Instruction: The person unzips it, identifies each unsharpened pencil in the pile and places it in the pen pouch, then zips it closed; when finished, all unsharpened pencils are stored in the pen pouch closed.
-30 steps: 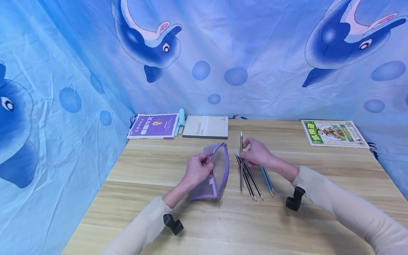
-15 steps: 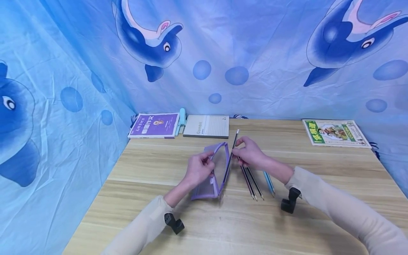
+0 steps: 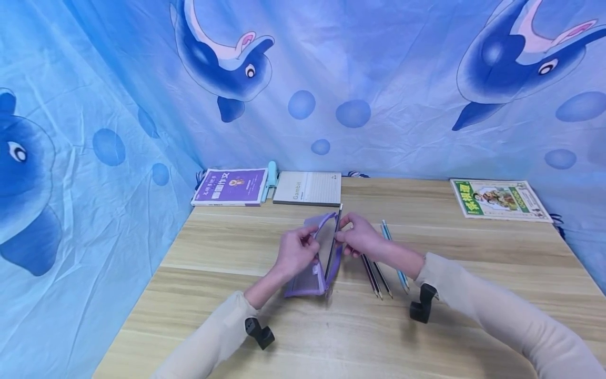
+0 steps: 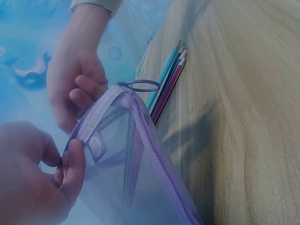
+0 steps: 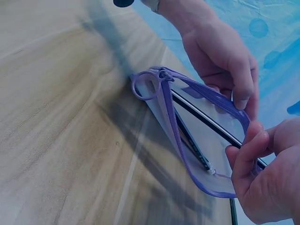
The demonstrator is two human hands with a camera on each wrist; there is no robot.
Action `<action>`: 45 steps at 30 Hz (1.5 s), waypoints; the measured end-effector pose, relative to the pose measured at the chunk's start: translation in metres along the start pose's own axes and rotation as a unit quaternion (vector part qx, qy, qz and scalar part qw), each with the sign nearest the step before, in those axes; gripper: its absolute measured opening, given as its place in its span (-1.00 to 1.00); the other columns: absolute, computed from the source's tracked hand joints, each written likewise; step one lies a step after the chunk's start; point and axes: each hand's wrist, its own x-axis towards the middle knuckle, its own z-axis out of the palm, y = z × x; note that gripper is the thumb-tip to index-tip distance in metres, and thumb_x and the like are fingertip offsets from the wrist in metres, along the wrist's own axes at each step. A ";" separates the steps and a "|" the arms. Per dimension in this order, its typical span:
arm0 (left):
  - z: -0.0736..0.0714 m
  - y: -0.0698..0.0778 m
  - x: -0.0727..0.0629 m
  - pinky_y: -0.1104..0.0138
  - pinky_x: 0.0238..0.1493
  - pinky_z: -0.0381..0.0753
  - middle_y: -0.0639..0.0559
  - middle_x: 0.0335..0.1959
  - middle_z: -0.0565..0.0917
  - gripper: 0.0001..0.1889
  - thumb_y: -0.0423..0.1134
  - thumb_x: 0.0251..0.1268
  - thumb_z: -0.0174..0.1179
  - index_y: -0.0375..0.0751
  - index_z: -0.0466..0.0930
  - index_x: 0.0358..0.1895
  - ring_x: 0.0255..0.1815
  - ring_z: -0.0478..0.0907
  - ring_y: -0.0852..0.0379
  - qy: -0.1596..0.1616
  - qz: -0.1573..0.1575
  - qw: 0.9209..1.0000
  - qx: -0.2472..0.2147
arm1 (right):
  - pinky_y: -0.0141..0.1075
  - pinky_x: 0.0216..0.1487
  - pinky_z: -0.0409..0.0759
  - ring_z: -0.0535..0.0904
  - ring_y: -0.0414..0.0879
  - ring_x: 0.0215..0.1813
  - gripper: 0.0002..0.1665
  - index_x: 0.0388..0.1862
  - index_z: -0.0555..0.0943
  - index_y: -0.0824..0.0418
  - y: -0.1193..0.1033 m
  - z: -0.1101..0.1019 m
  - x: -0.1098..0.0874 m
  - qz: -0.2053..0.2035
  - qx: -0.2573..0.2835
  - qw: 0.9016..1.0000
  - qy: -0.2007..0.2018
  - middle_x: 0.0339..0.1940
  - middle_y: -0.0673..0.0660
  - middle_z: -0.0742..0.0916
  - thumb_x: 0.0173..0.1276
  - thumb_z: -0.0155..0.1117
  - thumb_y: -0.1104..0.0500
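Note:
A see-through mesh pencil case (image 3: 303, 279) with purple zipper edging stands with its mouth spread. My left hand (image 3: 294, 252) pinches its left edge near the zipper. In my right hand (image 3: 361, 235) is a dark striped pencil (image 5: 206, 118), its lower part inside the mouth of the case. The right wrist view shows another pencil (image 5: 192, 145) lying inside the case. Just right of the case, several dark pencils (image 3: 376, 276) and blue pencils (image 3: 401, 278) lie on the table, partly hidden under my right hand and forearm.
Along the back of the wooden table (image 3: 227, 326) lie a purple book (image 3: 229, 187), a light blue object (image 3: 271, 176) and a Gambit notebook (image 3: 307, 188). A green-and-white book (image 3: 501, 200) lies at the back right. Blue dolphin-print cloth (image 3: 397, 63) hangs behind.
My right hand has carried the pencil leftward from beside the loose pencils and lowered it into the case's mouth. My left hand has kept its hold on the edge.

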 end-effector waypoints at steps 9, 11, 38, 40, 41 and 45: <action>0.001 0.000 0.000 0.12 -0.52 0.78 -0.07 -0.45 0.61 -0.50 -0.56 0.17 0.15 -0.51 0.50 0.24 -0.63 0.58 0.12 0.007 0.006 1.000 0.008 | -0.49 -0.79 0.34 0.44 -0.20 -0.71 -0.68 0.05 0.34 0.33 0.003 0.006 -0.001 0.009 -0.003 1.000 -0.008 -0.32 0.29 0.73 0.39 0.18 0.37; 0.001 0.000 0.000 0.10 -0.51 0.78 -0.06 -0.46 0.61 -0.50 -0.57 0.17 0.15 -0.51 0.49 0.24 -0.63 0.59 0.12 0.007 0.008 1.000 0.008 | -0.49 -0.80 0.33 0.44 -0.20 -0.71 -0.69 0.04 0.34 0.33 0.003 0.007 -0.001 0.013 0.002 1.000 -0.010 -0.32 0.31 0.72 0.39 0.18 0.37; 0.012 -0.005 -0.005 0.31 -0.65 0.73 -0.05 -0.49 0.60 -0.49 -0.59 0.11 0.13 -0.59 0.47 0.22 -0.67 0.56 0.16 0.002 0.041 0.999 0.016 | -0.53 -0.82 0.37 0.46 -0.25 -0.74 -0.89 -0.25 0.47 0.36 0.019 0.015 0.004 0.027 0.030 0.998 -0.052 -0.45 0.26 0.71 0.37 0.24 0.37; 0.012 -0.004 -0.005 0.30 -0.64 0.73 -0.04 -0.48 0.59 -0.49 -0.58 0.11 0.13 -0.59 0.47 0.22 -0.66 0.57 0.15 0.000 0.038 0.999 0.015 | -0.53 -0.82 0.38 0.46 -0.25 -0.74 -0.89 -0.25 0.49 0.37 0.020 0.016 0.005 0.026 0.023 0.998 -0.047 -0.47 0.25 0.70 0.37 0.26 0.36; 0.012 -0.003 -0.005 0.31 -0.63 0.73 -0.04 -0.47 0.59 -0.49 -0.58 0.12 0.13 -0.58 0.47 0.23 -0.65 0.57 0.15 -0.001 0.036 0.999 0.014 | -0.53 -0.82 0.38 0.46 -0.25 -0.74 -0.89 -0.26 0.50 0.37 0.020 0.016 0.005 0.027 0.021 0.998 -0.044 -0.47 0.25 0.70 0.36 0.26 0.36; 0.011 -0.002 -0.005 0.31 -0.58 0.75 -0.06 -0.44 0.58 -0.50 -0.58 0.14 0.14 -0.57 0.47 0.23 -0.60 0.57 0.14 -0.004 0.030 1.000 0.006 | -0.52 -0.81 0.39 0.47 -0.24 -0.73 -0.90 -0.23 0.51 0.39 0.021 0.015 0.004 0.024 0.014 0.999 -0.036 -0.42 0.28 0.71 0.36 0.26 0.36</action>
